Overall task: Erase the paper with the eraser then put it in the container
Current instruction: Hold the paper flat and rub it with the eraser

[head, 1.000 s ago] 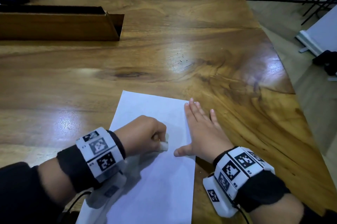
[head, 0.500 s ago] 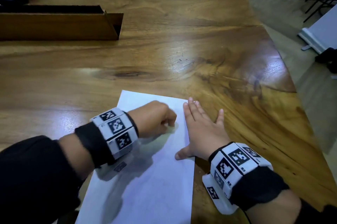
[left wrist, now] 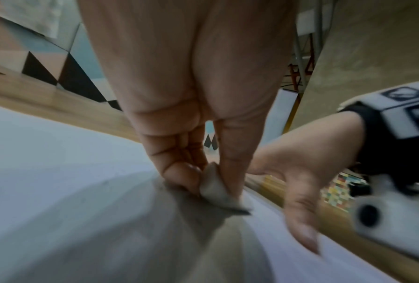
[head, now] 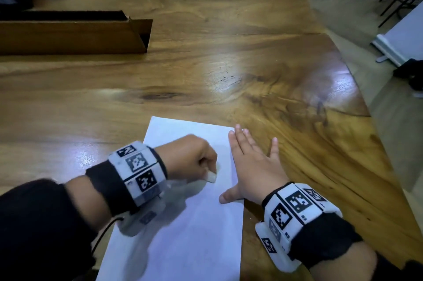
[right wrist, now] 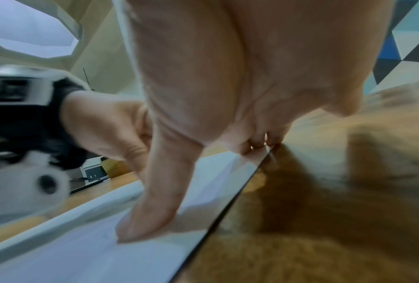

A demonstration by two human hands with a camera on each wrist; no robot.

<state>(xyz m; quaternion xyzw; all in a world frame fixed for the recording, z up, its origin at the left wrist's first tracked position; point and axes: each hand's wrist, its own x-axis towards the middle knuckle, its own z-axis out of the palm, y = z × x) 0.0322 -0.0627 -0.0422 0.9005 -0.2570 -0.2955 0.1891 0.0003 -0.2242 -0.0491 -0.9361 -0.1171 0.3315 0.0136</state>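
The eraser is pinched against the paper by the left hand, while the sheet's right edge is pinned by the right hand with flat, spread fingers.

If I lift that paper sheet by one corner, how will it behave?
The paper would likely droop: it is one thin sheet. It probably slides easily on the glossy table, which may be why the right hand presses it flat.

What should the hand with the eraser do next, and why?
Probably rub the eraser once more across the paper. The left hand pinches it against the sheet, the right hand lies flat on the paper's edge, and the container sits far off.
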